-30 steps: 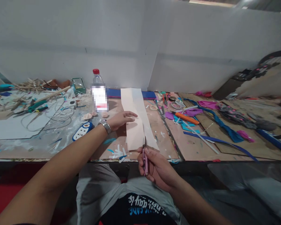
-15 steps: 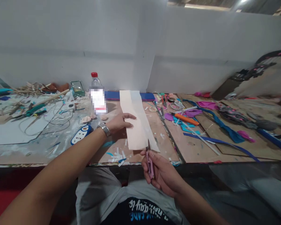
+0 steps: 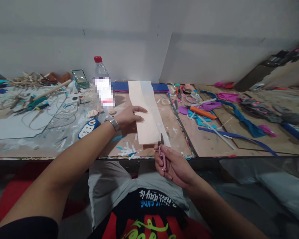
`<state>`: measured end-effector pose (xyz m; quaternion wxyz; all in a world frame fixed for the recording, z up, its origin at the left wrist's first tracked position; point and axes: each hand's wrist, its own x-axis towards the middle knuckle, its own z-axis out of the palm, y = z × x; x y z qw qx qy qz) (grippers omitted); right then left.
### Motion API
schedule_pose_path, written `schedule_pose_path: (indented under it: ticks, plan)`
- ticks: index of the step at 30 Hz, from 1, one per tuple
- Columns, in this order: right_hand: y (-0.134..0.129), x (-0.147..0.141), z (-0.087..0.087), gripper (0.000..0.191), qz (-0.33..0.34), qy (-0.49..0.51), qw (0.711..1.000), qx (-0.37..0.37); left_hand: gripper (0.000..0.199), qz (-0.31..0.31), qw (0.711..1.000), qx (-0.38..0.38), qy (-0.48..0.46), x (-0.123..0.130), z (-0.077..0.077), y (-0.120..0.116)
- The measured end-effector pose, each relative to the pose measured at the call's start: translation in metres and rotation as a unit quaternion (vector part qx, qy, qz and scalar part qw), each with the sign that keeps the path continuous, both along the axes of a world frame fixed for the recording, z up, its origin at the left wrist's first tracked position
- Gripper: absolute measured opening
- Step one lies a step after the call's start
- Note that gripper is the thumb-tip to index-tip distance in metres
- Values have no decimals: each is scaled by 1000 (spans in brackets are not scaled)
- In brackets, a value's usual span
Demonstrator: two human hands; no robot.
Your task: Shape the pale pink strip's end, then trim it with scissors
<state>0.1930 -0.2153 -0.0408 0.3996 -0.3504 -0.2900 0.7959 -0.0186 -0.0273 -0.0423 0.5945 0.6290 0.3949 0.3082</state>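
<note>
A long pale sheet (image 3: 147,122) lies on the workbench in front of me, its far end resting over a dark blue strip (image 3: 119,87). My left hand (image 3: 131,116) rests on the sheet's left edge, thumb and fingers spread apart. Pink-handled scissors (image 3: 161,157) are gripped in my right hand (image 3: 171,164) at the near edge of the sheet. Their dark blades point away from me and meet the sheet near its right side, where a narrower flap runs along it. Small white and blue scraps (image 3: 127,150) lie left of the near end.
A red-capped bottle (image 3: 101,69) and a blue-white power strip (image 3: 89,128) stand or lie to the left, near cables and green-handled pliers (image 3: 37,103). On the right are an orange cutter (image 3: 203,112), tape rolls, blue ribbon (image 3: 239,118) and a dark cylindrical object (image 3: 261,71).
The view has tilted down, so the bench appears higher and more of my shirt shows. Both hands keep nearly the same places at the sheet, the scissors still in my right hand.
</note>
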Motion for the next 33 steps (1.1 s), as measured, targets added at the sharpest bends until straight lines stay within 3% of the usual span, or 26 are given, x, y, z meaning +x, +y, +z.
schedule_pose_path:
  ticks: [7, 33]
  plan:
    - [0, 3, -1, 29, -3, 0, 1000, 1, 45, -1, 999, 39, 10, -1, 0, 3]
    - [-3, 6, 4, 29, 22, 2, 1000, 8, 46, 10, 1000, 15, 13, 1, 5, -2]
